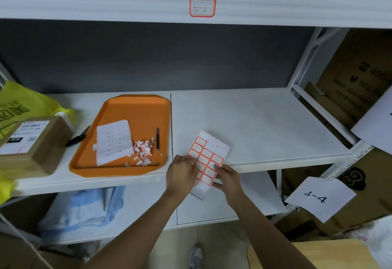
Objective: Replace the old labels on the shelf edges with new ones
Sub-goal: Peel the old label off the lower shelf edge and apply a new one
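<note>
A sheet of red-bordered blank labels [209, 156] lies tilted over the front edge of the middle shelf [265, 124]. My right hand [228, 178] grips the sheet's lower right side. My left hand [182, 172] pinches at a label on the sheet's left side. One red-bordered label [202, 7] with handwriting is stuck on the edge of the upper shelf. An orange tray [137, 107] to the left holds a used label backing sheet [113, 142], a heap of torn old label scraps [144, 152] and a dark pen [157, 138].
A cardboard parcel [31, 143] and a yellow bag [19, 103] stand at the left; a black knife [77, 137] lies between parcel and tray. Folded blue cloth [84, 207] sits on the lower shelf. Cardboard boxes and paper signs, one reading 4-4 [316, 196], are at the right.
</note>
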A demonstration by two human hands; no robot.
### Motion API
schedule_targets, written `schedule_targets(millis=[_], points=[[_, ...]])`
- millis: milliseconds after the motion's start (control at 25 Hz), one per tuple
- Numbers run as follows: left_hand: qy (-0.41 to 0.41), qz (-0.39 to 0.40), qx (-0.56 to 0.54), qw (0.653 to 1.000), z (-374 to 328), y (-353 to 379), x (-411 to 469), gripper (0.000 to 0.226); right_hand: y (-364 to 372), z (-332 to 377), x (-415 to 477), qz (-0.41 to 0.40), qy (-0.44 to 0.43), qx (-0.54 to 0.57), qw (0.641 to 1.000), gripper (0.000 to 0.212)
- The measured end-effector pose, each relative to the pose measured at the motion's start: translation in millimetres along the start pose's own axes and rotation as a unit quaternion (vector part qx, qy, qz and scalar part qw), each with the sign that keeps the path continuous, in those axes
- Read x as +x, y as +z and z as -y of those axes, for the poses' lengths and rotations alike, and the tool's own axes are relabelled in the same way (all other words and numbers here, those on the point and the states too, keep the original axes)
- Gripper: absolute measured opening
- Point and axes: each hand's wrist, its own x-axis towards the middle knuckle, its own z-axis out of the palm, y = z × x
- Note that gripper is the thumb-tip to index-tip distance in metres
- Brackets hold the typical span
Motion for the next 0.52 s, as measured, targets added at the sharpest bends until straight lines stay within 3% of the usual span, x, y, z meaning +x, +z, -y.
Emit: schedule_targets(millis=[120,240,360,520], points=[[-0.036,-0.014,-0.107,0.993,2,0,10,0.023,-2,5,-3,0.023,-0.001,-0.014,1.0,0.006],[-0.114,0.03,-0.283,0.952,-2,-7,19,0.026,-5,8,-6,0.055,-0.012,-0.023,0.998,0.008],[-0.127,0.048,-0.292,0.947,0,-9,18,0.025,-5,9,-5,0.058,-0.028,-0.028,0.998,0.018],[-0.139,0.051,-0.288,0.946,0,-6,15,0.023,-4,15,-6,0.005,-0.042,-0.038,0.998,0.021]])
